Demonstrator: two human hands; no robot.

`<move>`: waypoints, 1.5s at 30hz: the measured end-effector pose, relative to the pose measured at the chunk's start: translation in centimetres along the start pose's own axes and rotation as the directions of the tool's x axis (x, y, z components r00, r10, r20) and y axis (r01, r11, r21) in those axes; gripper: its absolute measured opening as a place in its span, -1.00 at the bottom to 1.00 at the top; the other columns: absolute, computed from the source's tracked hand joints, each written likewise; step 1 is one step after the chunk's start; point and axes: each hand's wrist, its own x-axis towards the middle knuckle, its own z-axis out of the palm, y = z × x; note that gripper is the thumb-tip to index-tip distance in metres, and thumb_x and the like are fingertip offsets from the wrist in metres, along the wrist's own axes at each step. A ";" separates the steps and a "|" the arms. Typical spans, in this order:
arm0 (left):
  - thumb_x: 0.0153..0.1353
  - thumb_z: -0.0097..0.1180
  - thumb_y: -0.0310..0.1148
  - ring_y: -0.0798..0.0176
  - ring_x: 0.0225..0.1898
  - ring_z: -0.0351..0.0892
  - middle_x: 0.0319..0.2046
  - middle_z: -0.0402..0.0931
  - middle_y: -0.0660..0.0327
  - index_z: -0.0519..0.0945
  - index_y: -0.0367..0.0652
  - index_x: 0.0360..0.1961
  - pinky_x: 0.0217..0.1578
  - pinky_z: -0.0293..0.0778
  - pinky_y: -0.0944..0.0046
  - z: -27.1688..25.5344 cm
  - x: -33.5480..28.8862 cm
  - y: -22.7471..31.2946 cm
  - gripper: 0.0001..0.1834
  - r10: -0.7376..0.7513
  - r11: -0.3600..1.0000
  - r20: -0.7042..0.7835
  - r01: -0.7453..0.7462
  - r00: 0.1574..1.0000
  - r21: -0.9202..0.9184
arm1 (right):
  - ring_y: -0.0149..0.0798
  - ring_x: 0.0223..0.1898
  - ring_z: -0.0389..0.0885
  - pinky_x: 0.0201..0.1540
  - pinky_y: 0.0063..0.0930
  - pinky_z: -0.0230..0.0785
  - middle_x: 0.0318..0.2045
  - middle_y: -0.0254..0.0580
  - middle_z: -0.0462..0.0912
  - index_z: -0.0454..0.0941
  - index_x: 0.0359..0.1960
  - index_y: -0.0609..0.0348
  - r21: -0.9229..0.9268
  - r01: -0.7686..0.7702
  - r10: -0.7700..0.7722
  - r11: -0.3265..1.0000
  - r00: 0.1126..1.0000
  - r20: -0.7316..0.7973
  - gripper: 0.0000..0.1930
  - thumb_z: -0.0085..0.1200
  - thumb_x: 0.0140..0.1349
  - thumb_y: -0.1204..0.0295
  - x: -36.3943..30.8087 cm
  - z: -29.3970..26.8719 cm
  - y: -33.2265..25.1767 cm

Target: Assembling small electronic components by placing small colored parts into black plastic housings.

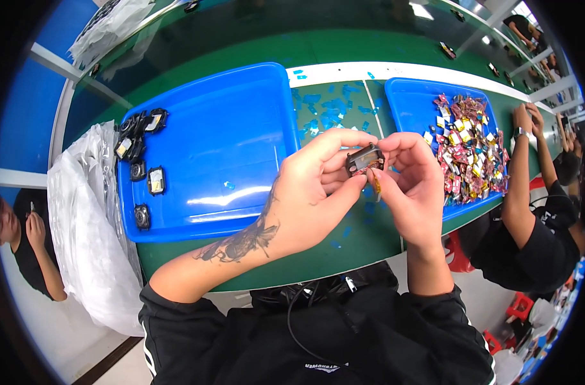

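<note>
The person's left hand (315, 192) pinches a small, black, box-shaped plastic case (367, 156) in the middle of the frame; the right hand (413, 189) grips its other side, with the thumb near a tiny yellow strip (377, 186); I can't tell if that strip is stuck on. Left of the hands is a big, shiny, blue plastic tray (228, 144), with more black cases (156, 180) along its left side; at the right, a smaller blue plastic tray (411, 99) holds a heap of shiny red, yellow and white pieces (469, 151); thin, bright blue scraps (331, 115) lie on the smooth green table (292, 269) between the trays.
</note>
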 end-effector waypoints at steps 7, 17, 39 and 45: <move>0.22 0.17 -0.51 0.23 -0.15 0.67 0.19 0.36 -0.21 0.15 -0.12 0.35 -0.17 0.57 0.29 -1.5 -0.4 3.3 -0.30 0.088 0.935 -0.072 -0.057 0.994 0.349 | -0.36 -0.26 0.67 -0.15 -0.54 0.49 -0.39 -0.31 0.61 0.38 0.01 0.25 -0.150 -0.043 0.079 0.988 0.967 0.242 -0.58 0.18 0.09 0.61 5.9 -2.2 -2.0; 0.15 0.27 -0.15 -0.05 -0.32 0.64 -0.38 0.64 0.08 0.53 -0.12 -0.21 -0.28 0.51 0.01 -16.6 -12.6 4.8 -0.68 0.248 -0.327 -0.423 0.487 0.871 0.810 | -0.24 -0.26 0.59 -0.22 -0.40 0.43 -0.29 -0.12 0.63 0.58 -0.18 0.27 -0.677 -0.115 0.147 0.727 0.989 -0.010 -0.51 0.47 -0.21 0.44 26.6 -4.1 5.1; 0.30 0.15 -0.47 0.39 -0.40 0.62 -0.33 0.63 0.15 0.57 -0.32 -0.11 -0.46 0.53 0.47 -1.8 1.9 1.6 -0.81 -0.120 0.983 -0.178 0.093 0.977 -0.156 | -0.48 -0.51 0.58 -0.40 -0.56 0.47 -0.49 -0.23 0.64 0.59 -0.30 0.32 -0.134 0.013 0.018 0.991 0.974 0.226 -0.81 0.07 0.34 0.41 4.7 -1.5 -2.4; 0.36 0.06 -0.39 0.23 -0.23 0.66 -0.15 0.58 0.03 0.49 -0.22 -0.07 -0.31 0.56 0.40 -1.3 2.9 1.1 -0.82 -0.299 0.895 -0.216 0.195 0.929 -0.402 | 0.04 -0.28 0.65 -0.22 -0.09 0.47 -0.43 -0.05 0.65 0.58 -0.38 0.16 -1.000 0.028 0.064 0.008 0.998 0.029 -0.80 0.27 0.07 0.32 7.7 -12.1 -0.4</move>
